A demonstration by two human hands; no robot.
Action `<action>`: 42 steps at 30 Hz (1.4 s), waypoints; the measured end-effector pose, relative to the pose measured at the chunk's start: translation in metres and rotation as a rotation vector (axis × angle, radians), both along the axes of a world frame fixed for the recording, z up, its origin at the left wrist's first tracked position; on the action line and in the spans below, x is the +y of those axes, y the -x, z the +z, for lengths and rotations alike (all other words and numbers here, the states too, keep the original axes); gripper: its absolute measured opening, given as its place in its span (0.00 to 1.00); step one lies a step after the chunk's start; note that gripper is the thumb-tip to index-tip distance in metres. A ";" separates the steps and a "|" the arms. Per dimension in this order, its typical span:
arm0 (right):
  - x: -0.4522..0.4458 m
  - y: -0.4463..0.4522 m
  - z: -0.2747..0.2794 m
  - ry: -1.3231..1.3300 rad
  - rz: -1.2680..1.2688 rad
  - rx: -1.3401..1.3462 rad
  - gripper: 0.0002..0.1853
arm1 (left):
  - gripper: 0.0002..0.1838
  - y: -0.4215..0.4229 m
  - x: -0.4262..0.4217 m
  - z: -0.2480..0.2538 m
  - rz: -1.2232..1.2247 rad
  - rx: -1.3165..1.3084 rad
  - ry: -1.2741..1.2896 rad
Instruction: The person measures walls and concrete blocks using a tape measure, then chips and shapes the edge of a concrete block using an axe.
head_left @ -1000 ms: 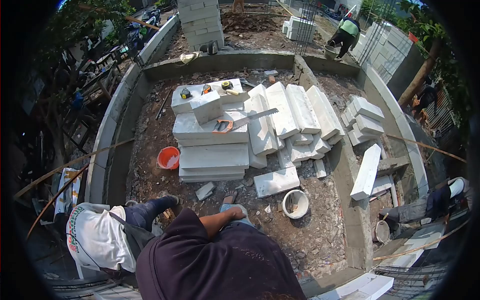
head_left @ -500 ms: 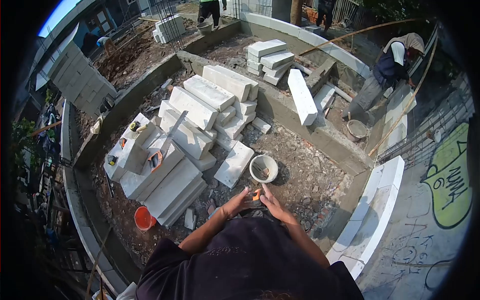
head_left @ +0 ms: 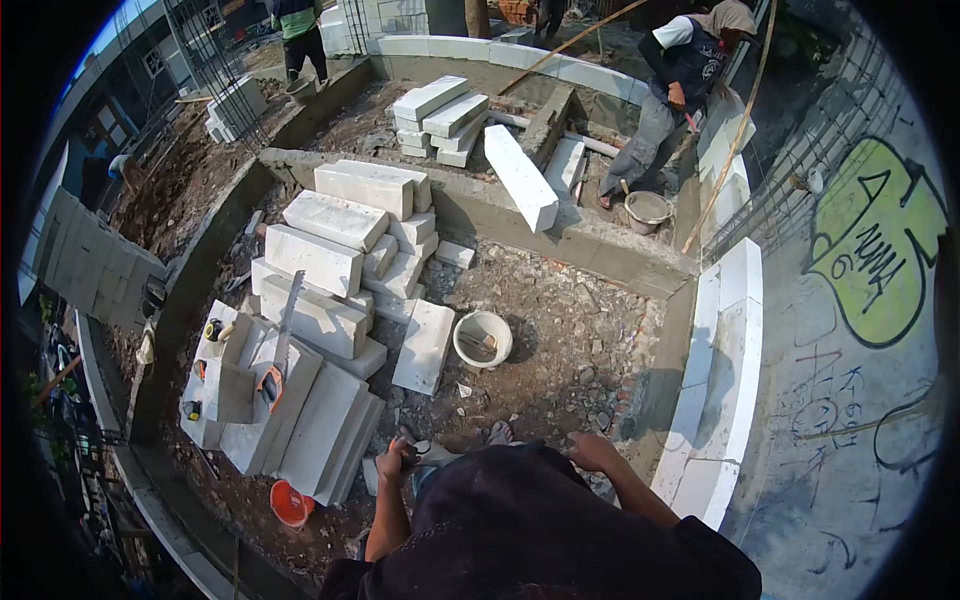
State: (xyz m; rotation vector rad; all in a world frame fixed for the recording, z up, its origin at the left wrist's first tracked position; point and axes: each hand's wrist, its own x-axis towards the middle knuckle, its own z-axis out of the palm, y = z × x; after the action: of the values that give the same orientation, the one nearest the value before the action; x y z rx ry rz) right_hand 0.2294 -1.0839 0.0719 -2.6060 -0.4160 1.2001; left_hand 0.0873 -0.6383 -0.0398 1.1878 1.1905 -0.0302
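Note:
My left hand (head_left: 392,460) is in front of my body on the left, its fingers closed. A small dark shape shows at the fingers, too unclear to name. Off to the right, my right hand (head_left: 592,452) hangs over the rubble with its fingers curled in; whether anything is inside is hidden. No orange tool shows between the hands. Ahead of them stands a pale bucket (head_left: 459,345) with tools in it, beside a flat white block (head_left: 423,348). A handsaw (head_left: 289,318) with an orange handle leans on the stacked blocks (head_left: 318,425) at left.
An orange bucket (head_left: 291,505) sits at lower left. Tape measures (head_left: 213,330) rest on the blocks. A low mortar wall (head_left: 600,255) crosses ahead; a white block wall (head_left: 725,390) curves along the right. A co-worker (head_left: 670,90) stands beyond, near another bucket (head_left: 648,210).
My hands, close together around an orange tool before, have parted to left and right. The view has turned right. The co-worker at right has straightened from a bend.

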 end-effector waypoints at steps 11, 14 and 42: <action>-0.043 0.089 0.024 -0.074 -0.068 0.690 0.28 | 0.20 0.021 0.016 -0.035 -0.115 0.087 0.128; -0.044 0.091 0.009 -0.105 -0.005 0.809 0.27 | 0.16 -0.002 0.017 -0.040 -0.253 0.190 -0.002; -0.022 0.062 0.043 -0.203 0.122 0.532 0.29 | 0.24 -0.042 -0.002 -0.007 -0.681 0.346 -0.401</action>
State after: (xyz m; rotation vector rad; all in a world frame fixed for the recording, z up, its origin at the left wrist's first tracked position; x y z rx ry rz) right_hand 0.1670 -1.1063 0.1152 -2.0106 -0.5523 1.7185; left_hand 0.1293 -0.6405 -0.0463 1.9631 1.0571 -0.5490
